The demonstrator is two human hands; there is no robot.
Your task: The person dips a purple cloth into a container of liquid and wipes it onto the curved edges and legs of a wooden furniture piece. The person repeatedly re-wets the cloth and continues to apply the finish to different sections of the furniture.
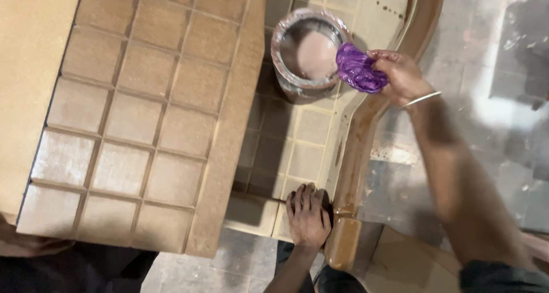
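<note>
My right hand [403, 76] is closed around a crumpled purple cloth [357, 69], holding it against the right rim of a round can [283, 70]. The can holds a pinkish-brown liquid [317, 53]. It stands on a pale panel [309, 127] carved into a grid of squares. My left hand [309, 216] lies on that panel's near edge with its fingers curled over it, beside a curved brown-stained wooden frame [357, 150]. A thin metal bangle [420, 100] circles my right wrist.
A larger tan board [148, 116] with raised squares overlaps the pale panel on the left. A plain flat sheet [28, 70] lies at the far left. Stained grey concrete floor [497, 98] shows on the right and below.
</note>
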